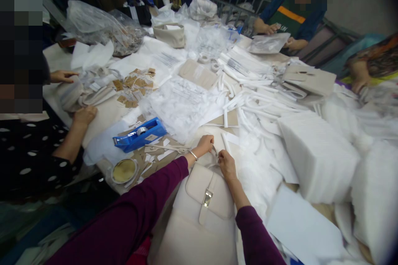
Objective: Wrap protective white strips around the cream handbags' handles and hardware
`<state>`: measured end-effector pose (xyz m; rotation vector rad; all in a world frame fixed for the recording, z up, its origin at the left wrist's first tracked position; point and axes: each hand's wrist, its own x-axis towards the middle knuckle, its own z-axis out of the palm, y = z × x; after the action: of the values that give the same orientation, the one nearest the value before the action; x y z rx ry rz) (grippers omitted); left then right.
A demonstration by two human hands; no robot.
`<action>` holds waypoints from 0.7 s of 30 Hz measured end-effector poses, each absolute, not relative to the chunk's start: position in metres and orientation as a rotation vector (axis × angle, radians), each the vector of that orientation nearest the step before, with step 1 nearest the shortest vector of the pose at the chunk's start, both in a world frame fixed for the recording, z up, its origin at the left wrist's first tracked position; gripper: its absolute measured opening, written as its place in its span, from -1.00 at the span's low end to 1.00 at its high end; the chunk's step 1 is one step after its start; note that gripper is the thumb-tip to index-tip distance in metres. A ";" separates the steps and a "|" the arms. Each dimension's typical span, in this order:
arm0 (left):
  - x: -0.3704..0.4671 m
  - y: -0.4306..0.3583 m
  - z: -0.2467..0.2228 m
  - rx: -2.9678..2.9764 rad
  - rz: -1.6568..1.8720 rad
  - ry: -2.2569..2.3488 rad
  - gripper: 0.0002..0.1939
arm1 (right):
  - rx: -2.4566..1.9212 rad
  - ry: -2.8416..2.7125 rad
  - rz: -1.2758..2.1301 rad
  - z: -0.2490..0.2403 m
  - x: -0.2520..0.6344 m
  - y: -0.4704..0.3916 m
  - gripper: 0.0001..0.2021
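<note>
A beige backpack [199,236] with a front flap and a gold-coloured metal clasp [207,198] lies before me at the table's near edge. At its top, my left hand [204,145] is closed, pinching one side of the backpack's looped handle [214,154]. My right hand [227,165] grips the other side of that loop with bent fingers. The two hands are close together but apart. Whether a thread or tag is also between the fingers, I cannot make out.
A blue tape dispenser [139,134] and a round tub of yellowish stuff [124,170] stand left. Brown tags [137,83] lie beyond. White foam tubes [245,101] and a foam sheet stack [320,155] fill the right. Co-workers' hands [85,115] are at the table's sides.
</note>
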<state>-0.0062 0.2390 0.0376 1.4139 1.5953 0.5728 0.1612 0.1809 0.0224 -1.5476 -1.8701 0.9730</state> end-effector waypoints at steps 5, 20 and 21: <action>-0.011 0.242 0.059 1.558 0.695 1.574 -0.77 | -1.512 -1.886 1.130 0.031 0.179 0.183 -0.88; 0.034 0.187 0.056 1.272 0.566 1.247 -0.77 | -1.701 -1.318 1.128 0.045 0.169 0.179 -0.67; 0.034 0.183 0.053 1.269 0.554 1.218 -0.76 | -1.686 -1.290 1.146 0.048 0.168 0.178 -0.68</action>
<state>0.0345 0.1826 0.0533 1.2694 1.2180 0.5539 0.1684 0.1781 0.0476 -1.6859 -1.2904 1.1456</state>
